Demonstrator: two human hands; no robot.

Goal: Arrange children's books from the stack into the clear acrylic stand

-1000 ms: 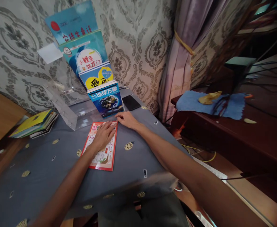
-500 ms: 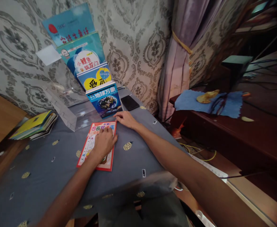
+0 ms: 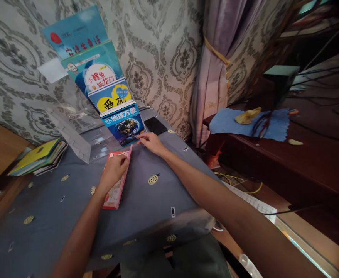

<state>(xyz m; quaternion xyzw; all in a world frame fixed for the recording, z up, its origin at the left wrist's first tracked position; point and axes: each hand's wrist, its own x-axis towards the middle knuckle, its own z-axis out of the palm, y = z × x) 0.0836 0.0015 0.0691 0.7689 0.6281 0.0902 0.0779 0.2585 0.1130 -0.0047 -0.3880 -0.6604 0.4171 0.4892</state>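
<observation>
My left hand (image 3: 114,170) grips a red-bordered picture book (image 3: 117,195) by its right edge. That edge is tilted up from the cloth, and the hand hides much of the cover. My right hand (image 3: 151,143) has its fingers a little apart, their tips at the lower right corner of a blue book (image 3: 125,125) with a globe on its cover; I cannot tell if they touch it. Behind that one stand a blue-and-yellow book (image 3: 110,96), a teal book (image 3: 98,75) and a taller blue book (image 3: 76,33), stepped upward in a clear stand (image 3: 78,148).
A pile of thin books (image 3: 37,156) lies at the table's left. Beside the upright books is a flat black object (image 3: 155,125). Grey pineapple-print cloth (image 3: 149,208) covers the table. To the right, a dark red cabinet (image 3: 262,162) holds a blue cloth (image 3: 224,123) and cables.
My left hand has moved left and taken hold of the red-bordered book, raising its right edge from flat. My right hand stays by the globe book's corner. The view has shifted slightly.
</observation>
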